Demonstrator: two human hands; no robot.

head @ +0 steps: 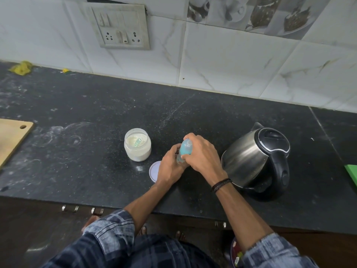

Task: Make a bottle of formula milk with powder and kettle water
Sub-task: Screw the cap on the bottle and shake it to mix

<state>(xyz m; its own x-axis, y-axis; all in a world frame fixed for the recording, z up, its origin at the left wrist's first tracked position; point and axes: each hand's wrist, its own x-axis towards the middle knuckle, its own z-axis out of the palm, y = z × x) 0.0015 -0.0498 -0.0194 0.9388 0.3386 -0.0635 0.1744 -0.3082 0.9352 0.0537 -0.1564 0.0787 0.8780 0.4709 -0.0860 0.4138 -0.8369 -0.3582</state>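
- Checked sleeves (112,229) at bottom of view; both forearms reach over the counter's (87,113) front edge.
- Dark band (221,184) on R wrist.
- L hand (170,165): fingers curled round lower part of the bottle (185,149), clamped on it.
- R hand (202,153): fingers wrapped over the bottle's upper part, thumb against its side, also clamped.
- Bottle: pale blue, see-through, top leaning slightly away, mid-counter nr front edge, btwn jar and kettle. Can't tell if its base touches the counter.
- Round lid (154,169) lies flat just L of L hand, partly under it.
- Open jar (137,145) of white powder just beyond lid, upright; greenish scoop (138,142) inside.
- Steel kettle (257,157), black lid & handle, R of hands, close to R wrist.
- Wooden board (11,136) at counter's L edge; green item (352,174) at R edge.
- Yellow scrap (21,67) in far L corner.
- Switch/socket panel (121,26) on tiled wall behind.
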